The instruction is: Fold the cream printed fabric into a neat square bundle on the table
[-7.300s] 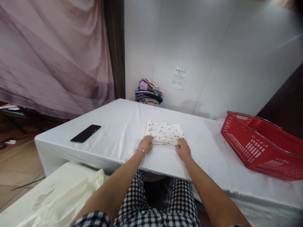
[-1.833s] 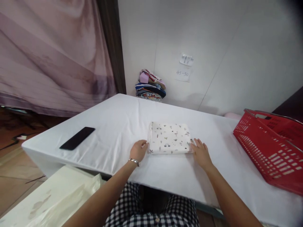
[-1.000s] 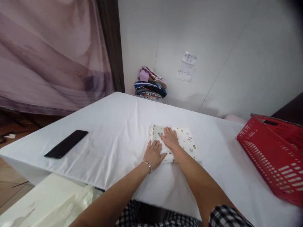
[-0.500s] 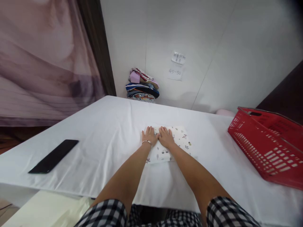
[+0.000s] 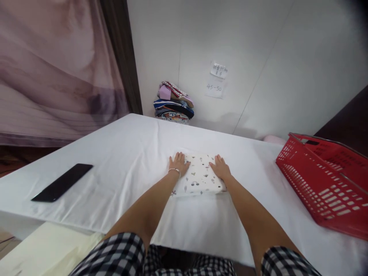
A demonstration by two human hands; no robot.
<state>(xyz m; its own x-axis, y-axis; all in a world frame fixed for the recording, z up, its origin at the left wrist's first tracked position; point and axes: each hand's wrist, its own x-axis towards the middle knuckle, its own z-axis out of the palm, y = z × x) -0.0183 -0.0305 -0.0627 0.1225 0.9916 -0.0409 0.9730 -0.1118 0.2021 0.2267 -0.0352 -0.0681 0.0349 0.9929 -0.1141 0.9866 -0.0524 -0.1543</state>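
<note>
A folded white cloth [image 5: 198, 178] with small printed figures lies flat on the white-covered table [image 5: 129, 153]. My left hand [image 5: 178, 163], with a thin bracelet on the wrist, rests palm down on the cloth's far left corner. My right hand [image 5: 220, 168] lies flat on its far right corner. Both hands have their fingers spread and grip nothing.
A black phone [image 5: 62, 182] lies on the table at the left. A red plastic basket [image 5: 324, 180] stands at the right edge. A stack of folded clothes [image 5: 173, 102] sits against the far wall under two paper notes [image 5: 216, 79]. A curtain hangs at the left.
My hands were side by side on the cloth's left part half a second ago. They have slid apart, the right one to the far right corner, both flat on the cloth.
</note>
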